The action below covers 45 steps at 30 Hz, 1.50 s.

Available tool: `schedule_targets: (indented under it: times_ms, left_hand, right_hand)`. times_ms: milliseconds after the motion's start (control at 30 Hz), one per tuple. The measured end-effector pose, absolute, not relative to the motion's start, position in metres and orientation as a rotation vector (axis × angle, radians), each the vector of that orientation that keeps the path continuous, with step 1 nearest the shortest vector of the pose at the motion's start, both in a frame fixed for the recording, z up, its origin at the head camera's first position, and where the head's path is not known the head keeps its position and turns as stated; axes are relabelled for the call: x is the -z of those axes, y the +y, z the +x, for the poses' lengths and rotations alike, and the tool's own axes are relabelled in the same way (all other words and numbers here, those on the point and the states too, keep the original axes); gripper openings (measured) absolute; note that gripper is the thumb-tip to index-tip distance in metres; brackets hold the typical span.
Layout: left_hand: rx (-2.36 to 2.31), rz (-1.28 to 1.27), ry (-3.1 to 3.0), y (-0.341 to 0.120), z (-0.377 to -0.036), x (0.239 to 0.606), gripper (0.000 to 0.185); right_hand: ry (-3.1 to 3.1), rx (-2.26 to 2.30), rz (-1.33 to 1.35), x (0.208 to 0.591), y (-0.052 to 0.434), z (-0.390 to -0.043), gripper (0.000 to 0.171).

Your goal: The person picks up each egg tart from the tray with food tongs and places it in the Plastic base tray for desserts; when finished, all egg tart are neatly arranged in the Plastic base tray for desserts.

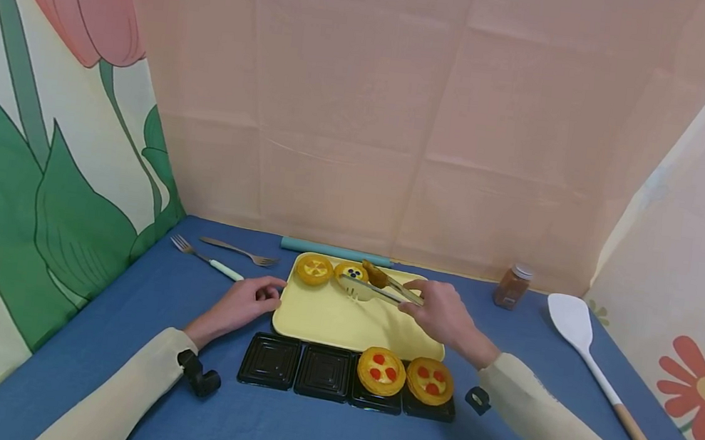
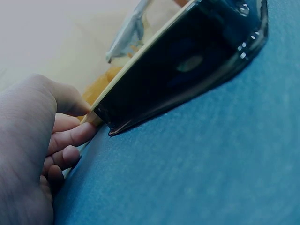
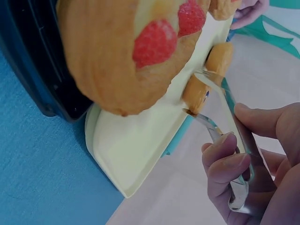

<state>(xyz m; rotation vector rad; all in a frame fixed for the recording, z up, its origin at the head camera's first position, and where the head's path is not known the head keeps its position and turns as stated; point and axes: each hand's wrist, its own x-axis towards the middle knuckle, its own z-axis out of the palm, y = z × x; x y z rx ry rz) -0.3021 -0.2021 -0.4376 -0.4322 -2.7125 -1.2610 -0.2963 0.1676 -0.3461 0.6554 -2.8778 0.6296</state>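
Note:
My right hand (image 1: pixel 442 314) grips metal tongs (image 3: pixel 239 140). In the head view, the tongs' tips stand on either side of an egg tart with dark berries (image 1: pixel 352 271) on a pale yellow tray (image 1: pixel 329 318); I cannot tell whether they touch it. Left of that tart sits another with pale yellow wedges on top (image 1: pixel 314 270). At the tray's left rim is my left hand (image 1: pixel 247 302); in the left wrist view its thumb and fingers (image 2: pixel 70 136) pinch the edge.
In front of the tray runs a row of black plastic trays (image 1: pixel 269 360); two red-topped tarts (image 1: pixel 381 371) sit on its right ones. Forks (image 1: pixel 218 266) lie left, a teal rod (image 1: pixel 336 250) behind, a brown jar (image 1: pixel 512 287) and white spatula (image 1: pixel 574 322) right.

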Motion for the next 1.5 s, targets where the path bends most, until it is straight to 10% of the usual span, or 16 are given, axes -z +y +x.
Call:
schedule_targets:
  times_ms: [1500]
  left_hand:
    - [1.252,-0.437,-2.705,-0.201,-0.302,0.437,0.036]
  right_hand:
    - [-2.761,-0.694,0.71,0.338,0.183,-0.274,0.03]
